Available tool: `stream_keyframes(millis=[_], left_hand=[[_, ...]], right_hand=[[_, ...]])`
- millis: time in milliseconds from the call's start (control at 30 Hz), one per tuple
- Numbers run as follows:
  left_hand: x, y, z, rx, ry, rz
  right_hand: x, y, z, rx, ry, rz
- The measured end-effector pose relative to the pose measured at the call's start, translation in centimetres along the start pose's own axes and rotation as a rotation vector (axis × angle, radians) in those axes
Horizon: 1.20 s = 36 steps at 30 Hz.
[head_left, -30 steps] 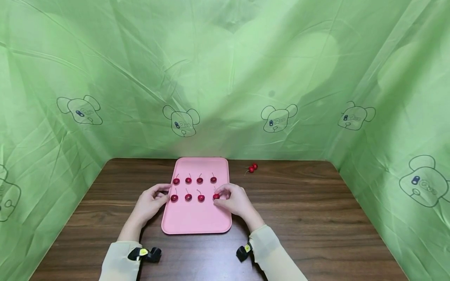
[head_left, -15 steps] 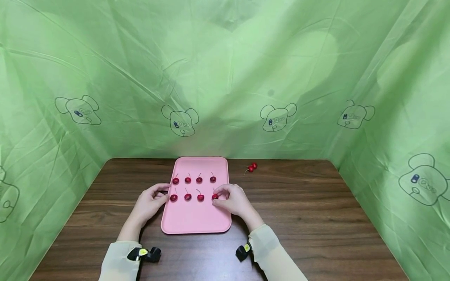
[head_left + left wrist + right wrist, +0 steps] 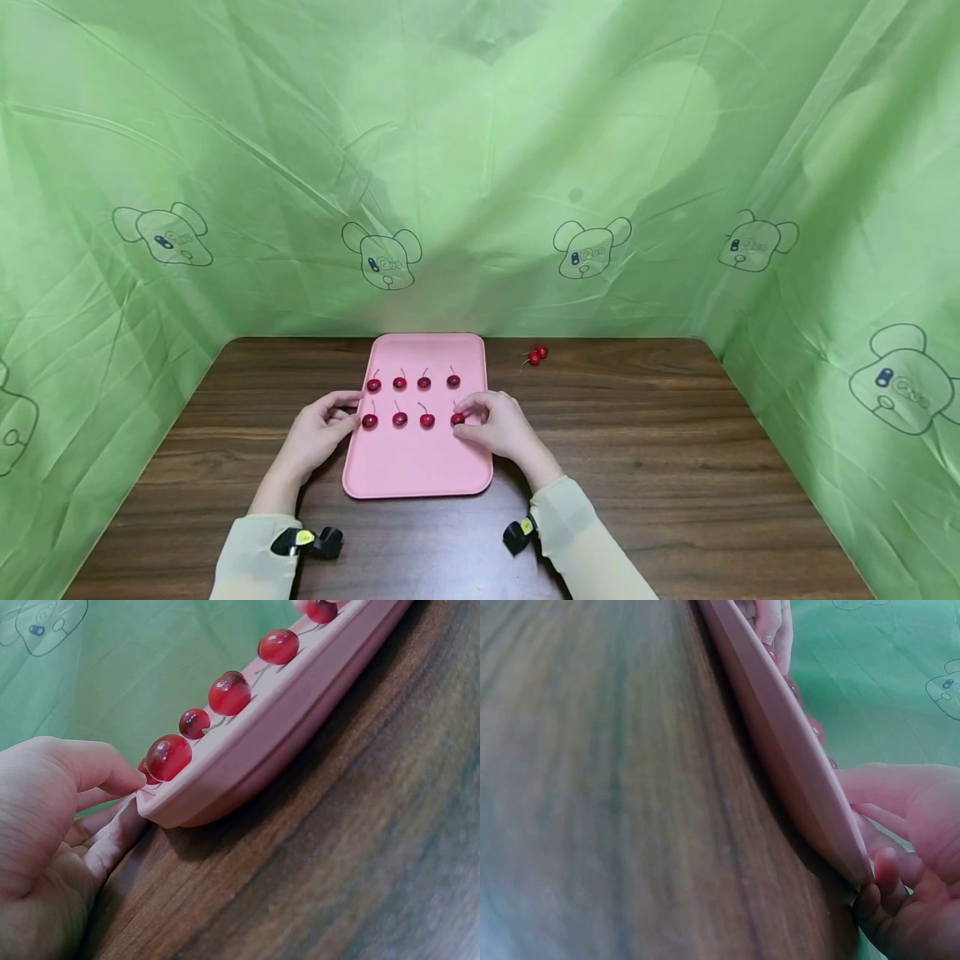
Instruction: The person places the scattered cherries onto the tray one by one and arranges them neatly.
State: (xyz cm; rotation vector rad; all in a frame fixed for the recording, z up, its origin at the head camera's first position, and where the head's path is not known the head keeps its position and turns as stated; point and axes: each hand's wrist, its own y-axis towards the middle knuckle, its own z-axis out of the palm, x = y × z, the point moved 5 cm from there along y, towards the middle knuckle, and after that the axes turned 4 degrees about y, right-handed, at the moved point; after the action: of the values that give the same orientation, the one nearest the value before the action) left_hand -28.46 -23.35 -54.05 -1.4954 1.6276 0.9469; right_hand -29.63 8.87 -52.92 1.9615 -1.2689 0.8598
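A pink tray lies on the table and bears two rows of red cherries with stems, including one at the front left. My left hand holds the tray's left edge, its thumb close to that cherry and other fingers against the outer wall. At the right end of the front row, my right hand pinches a cherry between thumb and forefinger, partly hiding it. In the right wrist view the right hand reaches over the tray's rim, with some fingers touching its side.
Two loose cherries lie together on the brown wooden table, right of the tray near the back edge. Green cloth with mouse-like drawings hangs behind and at both sides.
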Motion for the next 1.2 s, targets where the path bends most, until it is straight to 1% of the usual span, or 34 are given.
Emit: stream_keyframes(millis=[100, 133, 267, 433, 700, 800, 967, 1200], left_hand=[[1.6, 0.6, 0.1, -0.004, 0.010, -0.002], [1.9, 0.6, 0.1, -0.004, 0.009, 0.002], [1.7, 0.6, 0.1, 0.000, 0.006, 0.015], [1.5, 0.5, 0.0, 0.004, 0.011, 0.007], [1.8, 0.5, 0.0, -0.003, 0.022, 0.004], [2.1, 0.6, 0.1, -0.003, 0.014, -0.005], [2.3, 0.7, 0.2, 0.001, 0.009, -0.014], [2.1, 0.6, 0.2, -0.004, -0.017, -0.011]], right_hand=[[0.0, 0.1, 0.0, 0.004, -0.003, -0.003], [0.0, 0.1, 0.0, 0.004, -0.009, -0.004], [-0.1, 0.1, -0.1, 0.007, 0.004, 0.016], [0.0, 0.1, -0.4, -0.003, 0.058, 0.027], [-0.4, 0.0, -1.3, -0.008, 0.111, 0.006], [-0.7, 0.0, -1.9, -0.004, 0.141, 0.019], [-1.9, 0.1, -3.8, -0.038, 0.206, 0.072], [-3.5, 0.3, -8.2, -0.122, 0.271, 0.094]])
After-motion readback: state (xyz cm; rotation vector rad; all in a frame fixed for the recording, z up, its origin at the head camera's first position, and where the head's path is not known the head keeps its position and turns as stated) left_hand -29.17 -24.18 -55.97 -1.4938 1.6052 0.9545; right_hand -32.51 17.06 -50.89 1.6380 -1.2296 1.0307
